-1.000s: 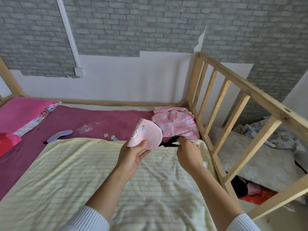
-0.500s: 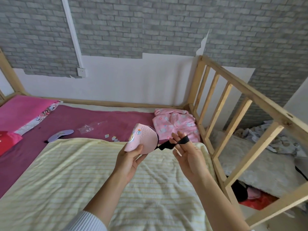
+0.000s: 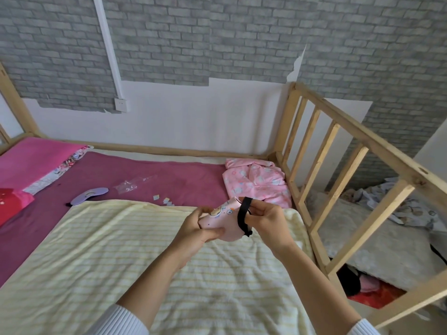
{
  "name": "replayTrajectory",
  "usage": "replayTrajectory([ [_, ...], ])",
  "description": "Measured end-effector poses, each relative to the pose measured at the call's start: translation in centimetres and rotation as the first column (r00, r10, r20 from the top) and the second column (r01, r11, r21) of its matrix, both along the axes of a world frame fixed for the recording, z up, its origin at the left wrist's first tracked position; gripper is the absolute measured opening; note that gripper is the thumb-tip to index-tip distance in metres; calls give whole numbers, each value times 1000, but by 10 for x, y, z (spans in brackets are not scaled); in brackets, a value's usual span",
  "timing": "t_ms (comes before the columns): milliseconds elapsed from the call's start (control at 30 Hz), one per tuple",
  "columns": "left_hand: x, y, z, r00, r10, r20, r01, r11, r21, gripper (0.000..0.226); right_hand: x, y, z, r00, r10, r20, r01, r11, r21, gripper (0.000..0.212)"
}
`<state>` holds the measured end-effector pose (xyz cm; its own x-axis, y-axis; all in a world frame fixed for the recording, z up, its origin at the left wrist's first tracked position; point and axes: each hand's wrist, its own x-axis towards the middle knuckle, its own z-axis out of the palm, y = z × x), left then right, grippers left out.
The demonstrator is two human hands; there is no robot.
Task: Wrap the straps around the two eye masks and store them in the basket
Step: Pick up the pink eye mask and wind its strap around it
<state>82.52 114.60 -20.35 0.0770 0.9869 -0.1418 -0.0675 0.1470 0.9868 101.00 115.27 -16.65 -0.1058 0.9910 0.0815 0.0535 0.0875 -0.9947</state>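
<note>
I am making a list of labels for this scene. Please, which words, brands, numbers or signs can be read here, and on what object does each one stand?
No text can be read.
Pink eye mask, held in both hands: only a cartoon print, no letters legible.
Red cloth at the left edge: small light marks, too blurred to read.
Small paper pieces on the bed: too small to read.

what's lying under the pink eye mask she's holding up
The pink eye mask is held in the air by the left hand and right hand. Below it lies the yellow striped blanket. What the blanket covers cannot be seen.
</note>
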Motion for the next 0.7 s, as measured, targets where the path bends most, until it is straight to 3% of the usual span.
replayTrajectory([
  [67, 0, -2, 7, 968, 217, -126, -205, 973, 106, 43, 2, 2, -2, 988, -51, 144, 43, 997, 58, 21],
  [133, -2, -4, 16, 927, 321, -191, -262, 923, 281, 25, 3, 3, -5, 952, -70, 298, 38, 993, 113, 11],
  [200, 3, -5, 25, 941, 195, -276, -93, 935, 343, 16, -1, 2, -8, 910, -79, 406, 22, 990, 142, 16],
  [267, 13, -5, 27, 916, 85, -393, 53, 943, 328, 34, -6, -1, -11, 862, -118, 493, 18, 979, 204, 20],
  [333, 18, -3, 26, 885, 52, -464, 85, 959, 270, 49, -11, -5, -14, 826, -138, 546, 0, 969, 245, 15],
  [467, 17, -7, 22, 934, -84, -348, 116, 991, 72, 36, -11, -10, -20, 828, -123, 547, -24, 967, 254, 5],
  [567, 13, -15, 23, 961, -118, -251, 136, 989, 56, 14, -8, -14, -25, 814, -111, 570, -31, 972, 233, 4],
  [700, 12, -26, 21, 952, -136, -276, 148, 989, 23, 14, -12, -21, -29, 817, -79, 571, -62, 973, 223, 5],
])
